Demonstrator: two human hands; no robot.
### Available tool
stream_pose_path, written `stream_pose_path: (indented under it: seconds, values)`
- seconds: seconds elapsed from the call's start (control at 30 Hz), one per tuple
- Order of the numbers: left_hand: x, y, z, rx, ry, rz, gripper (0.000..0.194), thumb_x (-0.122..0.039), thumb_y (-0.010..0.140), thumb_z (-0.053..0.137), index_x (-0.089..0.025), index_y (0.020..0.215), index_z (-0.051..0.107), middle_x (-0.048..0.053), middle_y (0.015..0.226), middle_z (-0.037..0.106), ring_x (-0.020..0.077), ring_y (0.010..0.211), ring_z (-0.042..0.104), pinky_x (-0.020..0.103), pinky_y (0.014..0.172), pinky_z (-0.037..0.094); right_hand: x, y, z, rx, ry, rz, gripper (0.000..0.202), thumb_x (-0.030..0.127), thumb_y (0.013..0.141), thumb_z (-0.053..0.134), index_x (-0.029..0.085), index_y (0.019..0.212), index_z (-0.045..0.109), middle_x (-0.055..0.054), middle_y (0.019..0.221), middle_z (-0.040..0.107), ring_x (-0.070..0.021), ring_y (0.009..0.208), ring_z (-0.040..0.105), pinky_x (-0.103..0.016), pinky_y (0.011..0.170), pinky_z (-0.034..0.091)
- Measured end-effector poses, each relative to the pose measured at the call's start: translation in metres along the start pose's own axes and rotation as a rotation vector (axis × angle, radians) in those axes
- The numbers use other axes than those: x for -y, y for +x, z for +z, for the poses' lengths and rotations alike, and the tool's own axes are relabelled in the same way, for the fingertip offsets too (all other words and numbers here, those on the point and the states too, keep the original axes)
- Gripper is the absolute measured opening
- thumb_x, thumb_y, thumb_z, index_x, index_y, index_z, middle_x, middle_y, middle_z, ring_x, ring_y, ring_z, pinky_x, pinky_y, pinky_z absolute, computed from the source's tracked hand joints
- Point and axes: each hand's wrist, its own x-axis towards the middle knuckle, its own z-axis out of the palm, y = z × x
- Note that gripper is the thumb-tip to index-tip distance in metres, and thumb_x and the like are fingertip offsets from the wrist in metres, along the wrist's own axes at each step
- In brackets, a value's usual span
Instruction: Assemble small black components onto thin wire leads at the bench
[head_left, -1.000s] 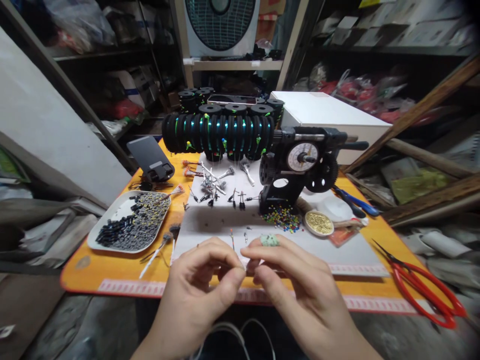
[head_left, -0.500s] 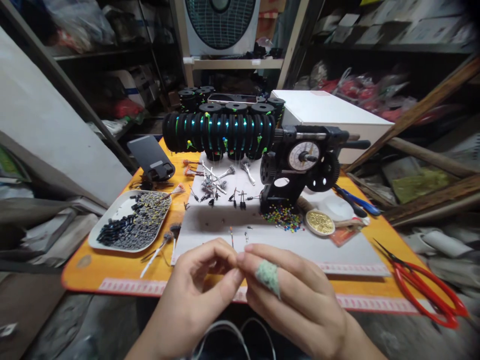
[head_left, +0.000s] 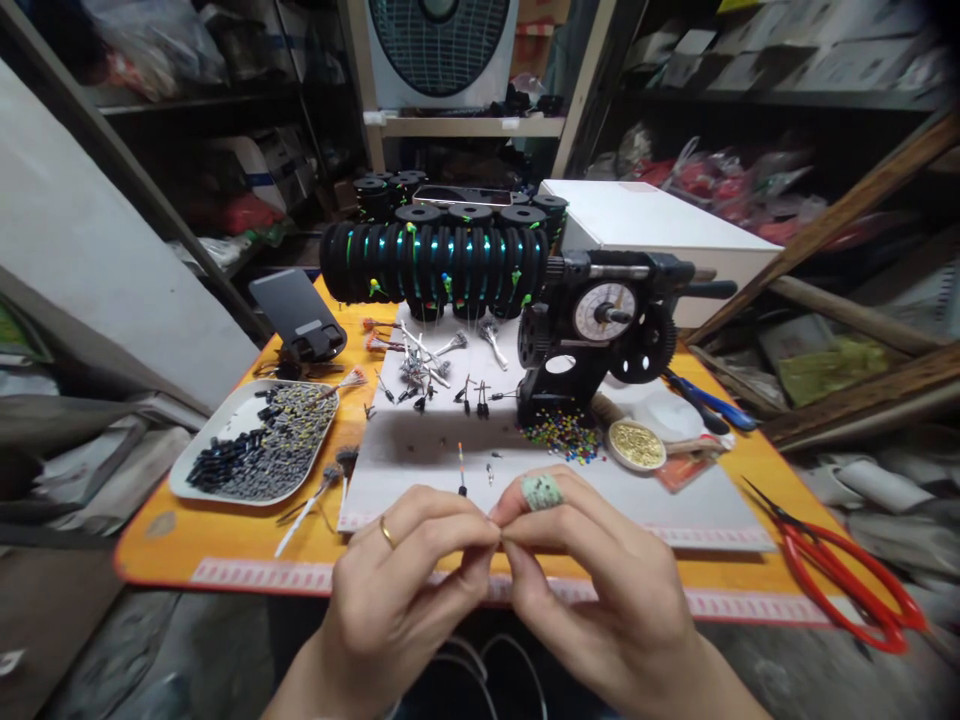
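Above the front edge of the orange table (head_left: 247, 540), the left hand (head_left: 409, 580) and the right hand (head_left: 596, 565) meet at their fingertips. Both are curled, with thumb and fingers pinched close; I cannot tell what small thing, if any, they hold. Just past the left hand, a thin stick (head_left: 461, 468) with an orange tip shows against the white board (head_left: 394, 450). Left of the board is a white tray (head_left: 238, 415).

Left hand (head_left: 409, 585) and right hand (head_left: 611, 570), fingertips together near orange table's (head_left: 169, 552) front edge, white tray (head_left: 238, 412) of small parts (head_left: 262, 470) at left, geared winder (head_left: 581, 380) beyond, red-handled scissors (head_left: 798, 532) at right.
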Motion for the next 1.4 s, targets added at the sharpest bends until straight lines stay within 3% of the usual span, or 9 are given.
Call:
stream_pose_path:
  seconds: [0.13,0.23,0.4,0.53,0.77,1.0,1.23,1.33,1.4]
  values:
    - [-0.001,0.003,0.000,0.026,0.040,-0.015,0.019,0.000,0.081,0.067,-0.016,0.090,0.065,0.004,0.076,0.069,0.0145,0.072,0.069,0.020,0.069,0.057,-0.001,0.001,0.000,0.049,-0.010,-0.052,0.017,-0.002,0.086,0.055,0.013,0.090,0.063,-0.009,0.085,0.065,-0.0185,0.083,0.060,-0.031,0.071,0.056]
    - [-0.003,0.002,0.003,0.010,0.005,-0.157,0.021,0.002,0.078,0.063,-0.019,0.083,0.062,0.001,0.074,0.065,0.0125,0.067,0.065,0.019,0.063,0.054,-0.002,0.001,0.002,0.043,-0.047,-0.109,0.017,-0.001,0.087,0.057,0.013,0.094,0.062,-0.010,0.088,0.066,-0.0199,0.087,0.060,-0.033,0.074,0.056]
    - [-0.006,0.000,0.009,-0.071,-0.384,-0.525,0.026,0.004,0.073,0.057,-0.021,0.075,0.060,-0.003,0.073,0.062,0.0115,0.068,0.062,0.018,0.063,0.052,-0.002,0.003,0.005,0.025,-0.022,-0.074,0.019,0.002,0.091,0.054,0.016,0.102,0.061,-0.009,0.092,0.066,-0.0196,0.087,0.063,-0.032,0.073,0.058]
    - [-0.005,0.001,0.012,-0.096,-0.659,-0.658,0.020,0.000,0.073,0.062,-0.020,0.072,0.062,-0.003,0.070,0.061,0.0087,0.064,0.057,0.014,0.058,0.048,0.001,0.004,0.006,-0.041,-0.009,-0.063,0.024,0.000,0.088,0.057,0.017,0.104,0.061,-0.009,0.099,0.065,-0.0172,0.092,0.066,-0.027,0.078,0.058]
    - [-0.007,-0.003,0.014,-0.151,-0.655,-0.664,0.022,0.001,0.076,0.064,-0.021,0.075,0.067,-0.004,0.072,0.063,0.0085,0.067,0.061,0.013,0.063,0.050,0.009,0.001,0.009,-0.137,0.012,-0.001,0.025,-0.001,0.084,0.059,0.014,0.101,0.068,-0.008,0.096,0.065,-0.0157,0.090,0.066,-0.023,0.078,0.057]
    - [-0.010,-0.007,0.005,-0.104,-0.439,-0.523,0.022,-0.002,0.082,0.068,-0.024,0.083,0.073,-0.001,0.081,0.073,0.0124,0.078,0.069,0.017,0.070,0.055,0.002,-0.004,0.009,-0.145,0.104,0.146,0.016,0.002,0.085,0.061,0.015,0.092,0.068,-0.004,0.085,0.064,-0.0126,0.083,0.064,-0.021,0.075,0.054]
    - [-0.018,-0.014,0.007,-0.206,-0.513,-0.665,0.024,-0.001,0.082,0.062,-0.024,0.077,0.064,-0.004,0.078,0.069,0.0102,0.074,0.067,0.015,0.065,0.055,-0.002,-0.013,0.009,-0.093,0.156,0.237,0.012,0.007,0.089,0.061,0.019,0.092,0.065,0.000,0.084,0.061,-0.0113,0.081,0.062,-0.023,0.078,0.051]
    - [-0.019,-0.013,0.008,-0.157,-0.422,-0.686,0.028,-0.002,0.081,0.062,-0.028,0.090,0.066,-0.005,0.081,0.069,0.0106,0.075,0.068,0.013,0.059,0.054,-0.001,-0.014,0.008,-0.076,0.122,0.269,0.011,0.009,0.090,0.061,0.019,0.091,0.064,0.001,0.082,0.060,-0.0105,0.077,0.060,-0.022,0.073,0.049]
    - [-0.017,-0.011,0.007,-0.074,-0.312,-0.625,0.036,-0.004,0.082,0.064,-0.032,0.104,0.067,-0.004,0.084,0.069,0.0113,0.076,0.069,0.013,0.057,0.056,-0.001,-0.013,0.007,-0.066,0.108,0.276,0.011,0.009,0.090,0.061,0.020,0.090,0.063,0.002,0.082,0.060,-0.0103,0.075,0.059,-0.022,0.069,0.048]
